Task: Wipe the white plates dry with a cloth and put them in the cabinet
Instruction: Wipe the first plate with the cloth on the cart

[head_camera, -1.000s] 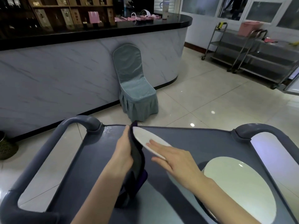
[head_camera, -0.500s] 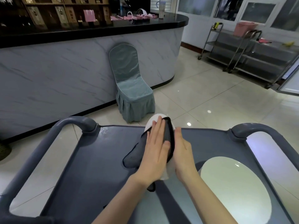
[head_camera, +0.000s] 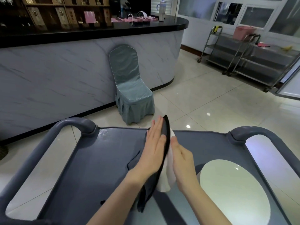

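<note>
I hold a small white plate [head_camera: 168, 179] on edge above the grey cart top [head_camera: 100, 159], sandwiched between my hands. A dark cloth [head_camera: 166, 132] lies against the plate's left face. My left hand [head_camera: 154, 148] presses flat on the cloth with straight fingers. My right hand [head_camera: 181, 158] backs the plate from the right, fingers fairly straight along it. Most of the plate is hidden by the cloth and my hands. A large white plate [head_camera: 235, 190] lies flat on the cart at the right.
The cart has raised grey handles, one at the left [head_camera: 65, 125] and one at the right [head_camera: 263, 132]. Beyond it stand a covered blue-grey chair [head_camera: 129, 88], a marble-fronted counter [head_camera: 65, 75] and steel trolleys [head_camera: 253, 62] at the far right. Tiled floor lies between.
The plate has tipped from nearly flat to standing on edge. My left hand with the cloth slid over its left face, and the cloth now hangs down below my hands.
</note>
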Motion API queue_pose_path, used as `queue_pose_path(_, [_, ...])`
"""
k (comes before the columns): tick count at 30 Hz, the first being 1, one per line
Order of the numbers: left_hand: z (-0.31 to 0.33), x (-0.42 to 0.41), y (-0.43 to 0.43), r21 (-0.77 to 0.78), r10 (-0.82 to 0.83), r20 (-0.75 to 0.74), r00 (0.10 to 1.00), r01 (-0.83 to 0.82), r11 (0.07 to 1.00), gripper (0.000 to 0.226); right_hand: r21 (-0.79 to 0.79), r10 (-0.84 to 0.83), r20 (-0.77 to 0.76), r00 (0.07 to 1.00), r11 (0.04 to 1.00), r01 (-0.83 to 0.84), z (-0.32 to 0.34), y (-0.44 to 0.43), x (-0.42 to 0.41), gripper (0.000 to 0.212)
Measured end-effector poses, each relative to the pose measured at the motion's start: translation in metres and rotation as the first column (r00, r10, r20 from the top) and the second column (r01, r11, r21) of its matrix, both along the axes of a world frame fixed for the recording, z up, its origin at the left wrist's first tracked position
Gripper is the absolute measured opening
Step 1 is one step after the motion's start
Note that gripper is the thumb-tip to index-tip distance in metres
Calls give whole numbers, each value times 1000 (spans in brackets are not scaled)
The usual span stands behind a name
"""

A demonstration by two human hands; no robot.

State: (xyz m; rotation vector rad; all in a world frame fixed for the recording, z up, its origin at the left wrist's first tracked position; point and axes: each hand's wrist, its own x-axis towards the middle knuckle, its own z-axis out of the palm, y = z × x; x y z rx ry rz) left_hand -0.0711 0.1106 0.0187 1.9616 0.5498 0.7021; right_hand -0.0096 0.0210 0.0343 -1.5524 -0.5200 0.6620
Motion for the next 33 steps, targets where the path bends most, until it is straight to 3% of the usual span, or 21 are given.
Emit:
queue_pose_path(3, [-7,-2,22,-96,11,-26,1000,-13,995,48,14,-16,-46,999,1000,16,2,-8,0,50])
queue_pose_path(7, [-27,-25,22,-82,43,-29,999,-45,996,54,19,-108,-250,962,993,116,12,-13,26,52])
queue_pose_path(9, [-37,-36,13,-65,33,-39,999,-35,997,57,35,-98,-278,956,993,112,14,-15,36,42])
queue_pose_path(14, [-51,-45,-21,199,-3,-83,997,20,980,58,80,-114,-424,898,984,162,9,-12,38,44])
queue_pose_path(18, [-48,-45,-1,73,75,-60,995,-71,995,62,106,-76,-428,900,985,134,6,-11,30,48])
queue_pose_path(22, [-45,-46,2,4,134,-3,991,-134,991,60,128,-104,-445,889,975,179,13,-12,36,35])
queue_pose_path(24, [-49,-46,-12,106,149,-3,989,-148,983,62,127,-125,-481,868,970,209,18,-6,37,44])
queue_pose_path(28, [-54,-35,-44,332,129,-66,989,-100,938,68,138,-152,-519,841,956,258,21,3,25,43])
queue_pose_path(33, [-19,-14,-40,470,29,-129,991,35,882,68,165,-75,-441,894,973,163,8,0,2,41])
